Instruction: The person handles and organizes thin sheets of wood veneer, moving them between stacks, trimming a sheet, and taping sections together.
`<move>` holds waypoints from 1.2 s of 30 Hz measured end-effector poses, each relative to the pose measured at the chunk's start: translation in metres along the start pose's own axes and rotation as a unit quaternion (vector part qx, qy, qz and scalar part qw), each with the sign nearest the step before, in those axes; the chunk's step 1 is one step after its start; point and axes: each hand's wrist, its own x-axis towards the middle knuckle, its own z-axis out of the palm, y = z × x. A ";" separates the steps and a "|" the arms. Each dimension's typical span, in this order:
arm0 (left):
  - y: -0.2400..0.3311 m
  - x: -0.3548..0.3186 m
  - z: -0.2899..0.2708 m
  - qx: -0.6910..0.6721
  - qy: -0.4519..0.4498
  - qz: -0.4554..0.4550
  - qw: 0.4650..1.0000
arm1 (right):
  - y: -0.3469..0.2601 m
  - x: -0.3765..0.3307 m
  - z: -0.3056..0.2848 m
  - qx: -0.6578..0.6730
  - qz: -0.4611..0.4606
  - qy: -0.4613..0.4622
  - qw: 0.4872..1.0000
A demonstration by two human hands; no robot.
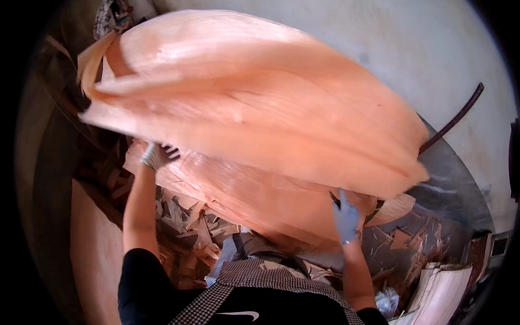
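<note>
A large, thin orange-tan wood veneer sheet point(260, 135) billows in front of me, its near edge raised and smeared by motion. Below it lies more veneer point(233, 179), stacked or layered. My left hand point(158, 156), in a pale glove with dark fingertips, is just under the raised sheet's near edge at the left, fingers spread. At the right, my right hand point(346, 218) wears a grey-blue glove. Its fingers point up to the sheet's near edge, stretched out with a gap between them; whether they touch the sheet is hard to make out.
Torn veneer scraps point(203, 230) litter the ground near my legs, and more lie at the right. A pale board point(95, 254) stands at the left. A dark curved rod point(455, 120) sticks up at the right. Pale veneer strips point(441, 292) are stacked at the lower right beside a clear plastic bag point(387, 301).
</note>
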 end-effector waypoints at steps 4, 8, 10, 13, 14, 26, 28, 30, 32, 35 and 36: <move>-0.054 0.034 0.001 -0.080 -0.044 0.010 0.996 | -0.021 0.015 0.050 0.040 -0.056 -0.059 0.996; -0.057 0.063 -0.014 -0.157 -0.025 0.048 0.986 | -0.034 0.020 0.063 0.094 -0.065 -0.063 0.991; -0.061 0.078 -0.030 -0.181 -0.014 0.095 0.979 | -0.030 0.017 0.070 0.112 -0.086 -0.023 0.990; -0.061 0.100 -0.070 -0.187 -0.022 0.132 0.973 | -0.027 0.020 0.081 0.097 -0.011 -0.084 0.992; -0.063 0.107 -0.065 -0.172 -0.027 0.111 0.978 | -0.020 0.023 0.083 0.087 -0.005 -0.100 0.991; 0.022 0.106 -0.189 0.021 0.132 0.109 0.985 | -0.051 -0.059 0.083 0.180 -0.022 -0.177 0.967; -0.029 0.099 -0.111 0.202 0.354 0.052 0.912 | -0.022 -0.085 0.109 0.159 0.047 -0.232 0.959; -0.028 0.102 -0.136 0.365 0.287 0.308 0.831 | -0.024 -0.091 0.133 0.181 0.062 -0.193 0.962; -0.052 0.045 -0.050 0.560 0.296 0.384 0.672 | -0.017 -0.092 0.134 0.162 0.133 -0.128 0.969; -0.083 0.021 0.025 0.711 0.137 0.526 0.445 | 0.016 -0.095 0.160 0.210 0.208 -0.060 0.953; -0.096 0.027 0.044 0.721 0.037 0.529 0.446 | 0.029 -0.100 0.169 0.231 0.236 -0.044 0.943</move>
